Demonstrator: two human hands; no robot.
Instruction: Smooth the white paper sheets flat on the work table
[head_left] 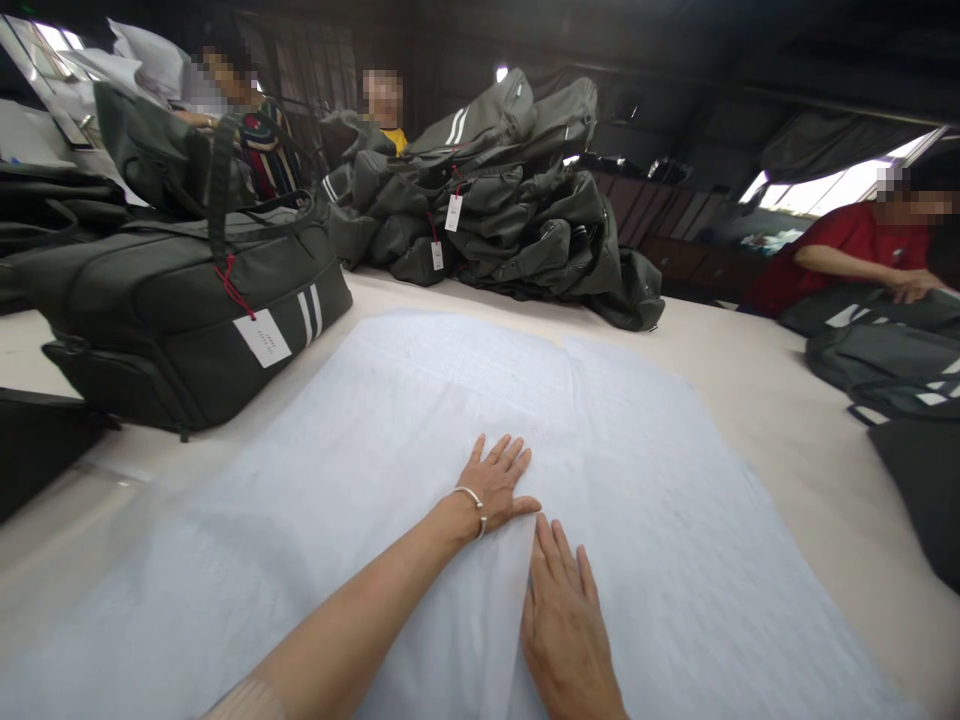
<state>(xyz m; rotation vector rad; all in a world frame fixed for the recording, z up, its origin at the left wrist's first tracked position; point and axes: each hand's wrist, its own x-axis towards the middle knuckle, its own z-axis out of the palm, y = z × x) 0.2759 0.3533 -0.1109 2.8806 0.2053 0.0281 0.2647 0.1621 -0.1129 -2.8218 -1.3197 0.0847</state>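
A large pale bluish-white sheet [360,460] of thin material lies spread over the table, with a fold or overlap running lengthwise near its middle. My left hand [496,487], a silver bangle at its wrist, rests flat on the sheet with fingers spread. Just right of it and nearer to me, my right hand [564,610] lies on the sheet along the fold, fingers stretched out and slightly apart. Its fingertips are close to my left thumb. Neither hand holds anything.
A dark green bag [180,300] with a white tag stands at left. Piled bags [510,200] lie at the table's [720,350] far side. At right, a person in red [855,240] handles more bags [885,350]. Two people are at back left.
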